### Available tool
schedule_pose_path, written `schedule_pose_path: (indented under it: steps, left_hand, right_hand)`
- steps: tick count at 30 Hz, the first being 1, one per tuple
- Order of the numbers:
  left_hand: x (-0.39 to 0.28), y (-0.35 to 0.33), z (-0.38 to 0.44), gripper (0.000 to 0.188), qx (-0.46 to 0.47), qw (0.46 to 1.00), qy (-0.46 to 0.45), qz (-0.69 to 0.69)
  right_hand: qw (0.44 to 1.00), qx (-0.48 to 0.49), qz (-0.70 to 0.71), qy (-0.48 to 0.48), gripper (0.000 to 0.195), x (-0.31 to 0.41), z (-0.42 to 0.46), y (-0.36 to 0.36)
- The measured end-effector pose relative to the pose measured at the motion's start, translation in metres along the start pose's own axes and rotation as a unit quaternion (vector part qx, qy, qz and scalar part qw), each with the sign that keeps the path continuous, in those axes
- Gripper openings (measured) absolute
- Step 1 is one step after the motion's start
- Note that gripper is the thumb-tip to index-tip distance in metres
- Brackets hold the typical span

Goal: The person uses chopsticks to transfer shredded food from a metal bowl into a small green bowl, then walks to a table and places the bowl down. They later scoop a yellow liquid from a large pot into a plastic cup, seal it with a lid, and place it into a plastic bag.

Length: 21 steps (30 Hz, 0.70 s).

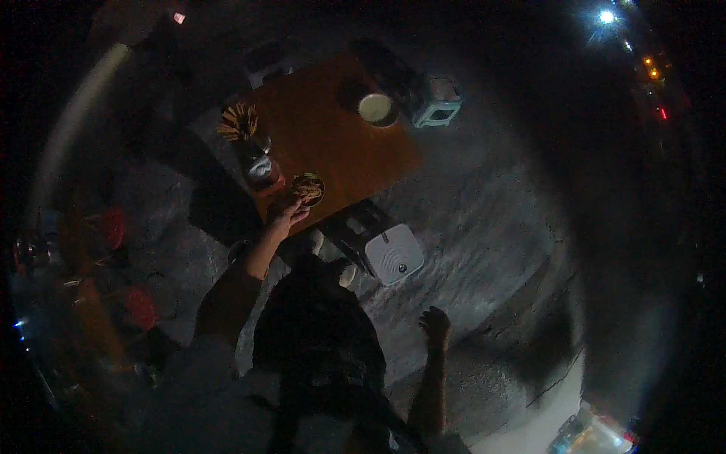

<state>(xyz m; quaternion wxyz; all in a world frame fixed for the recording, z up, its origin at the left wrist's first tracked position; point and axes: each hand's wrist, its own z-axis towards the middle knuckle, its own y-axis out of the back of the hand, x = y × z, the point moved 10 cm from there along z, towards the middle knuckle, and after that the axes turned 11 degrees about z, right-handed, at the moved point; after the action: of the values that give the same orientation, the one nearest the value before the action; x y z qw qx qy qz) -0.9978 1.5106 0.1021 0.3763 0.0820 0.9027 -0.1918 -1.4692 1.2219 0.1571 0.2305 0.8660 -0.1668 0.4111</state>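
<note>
On the near left corner of a wooden table [340, 147], my left hand [288, 210] touches the rim of a small round bowl [308, 190] with food or leaves in it; whether the fingers grip it I cannot tell. My right hand [435, 322] hangs low over the ground, away from the table, its fingers slightly curled and nothing visible in it. Just left of the bowl stands a red container [267, 183] with something whitish on top. Behind that, a bunch of thin sticks, perhaps chopsticks, [238, 122] stands upright. A pale round bowl [375, 108] sits near the far right edge.
A light-topped plastic stool [395, 253] stands by the table's near edge. Another pale green stool [439, 105] is beyond the right edge. Red stools [140, 306] and another table lie at the far left. The ground is dim and rough concrete.
</note>
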Motion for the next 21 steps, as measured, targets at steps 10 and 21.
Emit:
schedule_pose_path:
  steps: [10,21]
  left_hand:
    - [0.005,0.015,0.214,0.048,-0.004,0.999,0.050,0.008]
    - [-0.011,0.021,0.338,0.053,-0.007,0.994,0.072,0.082]
  right_hand:
    - [0.971,-0.012,-0.064,-0.230,0.028,-0.044,-0.107,-0.014]
    - [0.848,-0.199,0.229,-0.435,0.036,0.016,-0.141,-0.077]
